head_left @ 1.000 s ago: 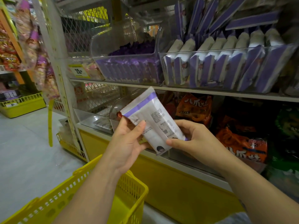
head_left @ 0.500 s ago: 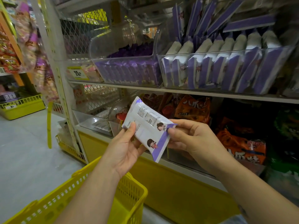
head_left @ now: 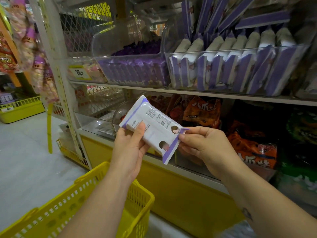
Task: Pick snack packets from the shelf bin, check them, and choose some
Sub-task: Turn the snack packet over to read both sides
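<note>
A white and purple snack packet (head_left: 154, 127) with small print and two cartoon heads is held in front of the lower shelf, printed back facing me. My left hand (head_left: 130, 148) grips its left end, thumb on top. My right hand (head_left: 202, 145) pinches the purple sealed edge at its right end. Above, a clear shelf bin (head_left: 240, 90) holds several upright packets of the same kind. A yellow shopping basket (head_left: 106, 203) hangs under my left forearm.
A second clear bin (head_left: 133, 83) to the left holds several purple packets. Orange snack bags (head_left: 253, 148) fill the lower shelf behind my right hand. A white shelf post (head_left: 56, 66) stands at left, with another yellow basket (head_left: 20, 109) on the floor beyond.
The packet has been turned in both hands from upright to lying nearly flat, with its cartoon-printed end now toward my right hand. My right hand shifted from gripping the side to pinching the sealed edge.
</note>
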Demonstrator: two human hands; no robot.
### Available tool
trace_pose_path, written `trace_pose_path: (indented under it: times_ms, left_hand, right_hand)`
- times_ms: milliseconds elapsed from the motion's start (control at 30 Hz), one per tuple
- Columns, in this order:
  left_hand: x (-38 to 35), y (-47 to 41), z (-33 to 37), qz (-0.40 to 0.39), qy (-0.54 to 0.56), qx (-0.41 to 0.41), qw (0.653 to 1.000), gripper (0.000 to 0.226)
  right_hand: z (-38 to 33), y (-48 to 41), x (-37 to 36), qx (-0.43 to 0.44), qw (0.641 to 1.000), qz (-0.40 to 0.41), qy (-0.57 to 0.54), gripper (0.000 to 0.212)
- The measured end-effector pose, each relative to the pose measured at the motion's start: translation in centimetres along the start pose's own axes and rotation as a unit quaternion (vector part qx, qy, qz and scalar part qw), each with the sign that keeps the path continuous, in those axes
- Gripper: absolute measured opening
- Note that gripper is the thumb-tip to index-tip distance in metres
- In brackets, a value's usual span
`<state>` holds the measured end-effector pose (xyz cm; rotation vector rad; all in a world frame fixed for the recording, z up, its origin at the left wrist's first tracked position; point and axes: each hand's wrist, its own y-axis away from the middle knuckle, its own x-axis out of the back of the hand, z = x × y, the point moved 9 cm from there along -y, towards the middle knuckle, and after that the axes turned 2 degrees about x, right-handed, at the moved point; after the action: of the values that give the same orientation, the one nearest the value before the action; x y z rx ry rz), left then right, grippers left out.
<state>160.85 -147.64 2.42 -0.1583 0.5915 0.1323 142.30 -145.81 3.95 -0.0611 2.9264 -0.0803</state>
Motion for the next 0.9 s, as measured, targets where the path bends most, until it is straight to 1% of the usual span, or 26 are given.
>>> trace_pose_path:
  times_ms: [67,200,267,333,400,500,600,667,733,800,833,900]
  left_hand:
    - [-0.2,0.1,0.6,0.005,-0.005,-0.038,0.999,0.034]
    - [-0.9,0.6,2.0,-0.008,-0.017,-0.100,0.995,0.041]
    - [-0.9,0.7,2.3,-0.005,-0.008,-0.116,0.993,0.038]
    - [-0.5,0.6,2.5,0.009,0.003,-0.128,0.992,0.032]
    - [-0.2,0.6,2.5,0.017,0.008,-0.130,0.991,0.031]
    - [-0.1,0.5,2.5,0.011,0.009,-0.124,0.992,0.033]
    - [-0.1,0.4,2.2,0.002,0.008,-0.094,0.996,0.034]
    - [-0.5,0.2,1.7,-0.020,-0.006,-0.046,0.999,0.033]
    - [-1.0,0.3,1.1,-0.052,-0.024,-0.001,0.998,0.038]
    - [-2.0,0.8,0.4,-0.092,-0.044,0.028,0.994,0.044]
    - [-2.4,1.0,0.0,-0.108,-0.056,0.034,0.992,0.043]
    - [-2.9,1.3,-0.5,-0.110,-0.105,0.024,0.988,0.032]
  right_hand:
    - [-0.1,0.0,0.1,0.006,1.000,0.013,-0.005,0.008]
    - [-0.5,0.1,0.4,0.024,0.999,0.029,-0.004,0.011]
    - [-0.8,0.3,0.4,0.041,0.999,0.032,0.014,0.013]
    - [-1.5,0.4,0.4,0.080,0.993,0.040,0.078,0.016]
    - [-2.2,0.6,0.2,0.119,0.980,0.044,0.152,0.022]
    - [-2.7,0.6,-0.1,0.148,0.970,0.030,0.192,0.028]
    - [-2.8,0.5,-0.5,0.143,0.974,-0.019,0.177,0.031]
    - [-2.4,0.5,-1.0,0.117,0.978,-0.070,0.160,0.031]
    - [-1.5,0.5,-1.9,0.079,0.976,-0.144,0.145,0.035]
    - [-0.4,1.0,-3.2,0.043,0.970,-0.222,0.094,0.038]
    - [-0.1,1.1,-3.7,0.029,0.967,-0.245,0.057,0.038]
    - [0.1,1.2,-4.1,0.016,0.967,-0.254,0.011,0.035]
